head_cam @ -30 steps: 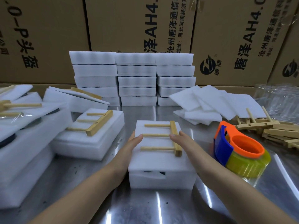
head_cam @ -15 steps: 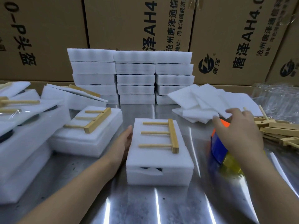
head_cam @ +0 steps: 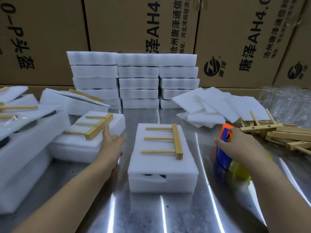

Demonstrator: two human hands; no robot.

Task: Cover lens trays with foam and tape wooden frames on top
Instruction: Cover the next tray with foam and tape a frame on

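A foam-covered lens tray [head_cam: 162,167] sits in the middle of the metal table, with a comb-shaped wooden frame [head_cam: 168,142] lying loose on top. My left hand [head_cam: 111,143] hovers just left of it with fingers straight, between this tray and a second foam tray [head_cam: 80,145] that also carries a wooden frame [head_cam: 94,126]. My right hand [head_cam: 240,145] grips the orange and blue tape dispenser [head_cam: 223,152] to the right of the middle tray; its yellowish tape roll shows below my wrist.
Stacked foam trays [head_cam: 138,79] stand at the back before cardboard boxes [head_cam: 138,24]. Loose foam sheets [head_cam: 218,105] and a pile of wooden frames [head_cam: 286,135] lie at the right. Taller foam packs [head_cam: 21,135] fill the left. Clear plastic [head_cam: 286,100] lies at far right.
My right hand left the frame, reached right and closed round the tape dispenser. My left hand came off the middle tray's edge and drifted left.
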